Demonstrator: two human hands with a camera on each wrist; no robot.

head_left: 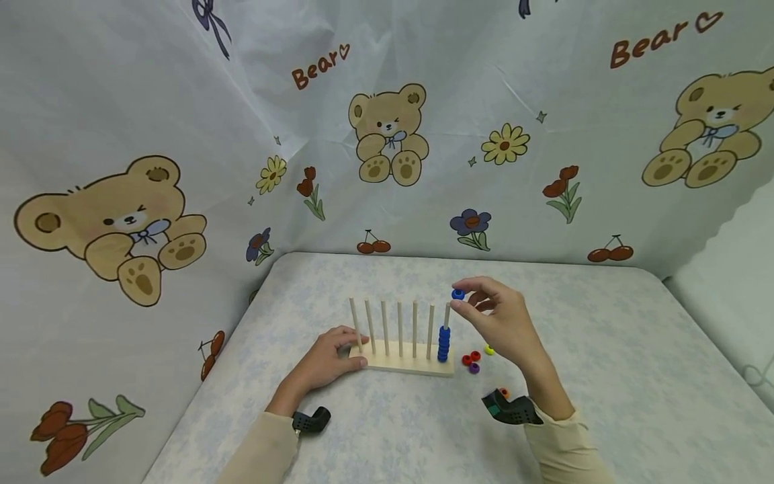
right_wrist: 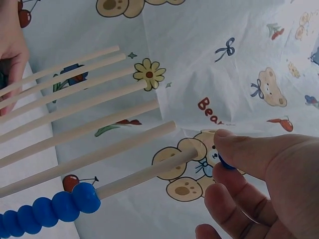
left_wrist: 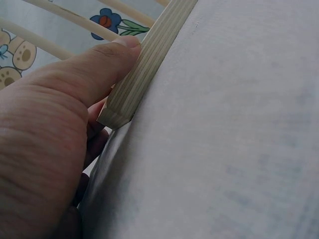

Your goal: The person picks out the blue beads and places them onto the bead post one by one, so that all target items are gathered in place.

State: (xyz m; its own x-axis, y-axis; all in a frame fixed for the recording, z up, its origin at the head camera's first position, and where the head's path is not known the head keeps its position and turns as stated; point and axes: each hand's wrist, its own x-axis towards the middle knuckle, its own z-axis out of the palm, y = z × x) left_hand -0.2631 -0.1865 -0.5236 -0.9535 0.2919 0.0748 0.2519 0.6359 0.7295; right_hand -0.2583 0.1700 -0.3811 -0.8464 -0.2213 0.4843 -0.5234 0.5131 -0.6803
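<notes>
A wooden peg rack with several upright pegs stands on the table. My left hand grips its left end, and in the left wrist view the thumb lies along the base's edge. Several blue beads are stacked on the rightmost peg. My right hand pinches one blue bead between thumb and forefinger, close above that peg's tip. In the right wrist view the fingers hide most of the held bead.
Right of the rack lie red beads, a purple bead and a yellow bead. An orange bead is partly behind the right wrist's camera. A bear-print curtain hangs behind the table.
</notes>
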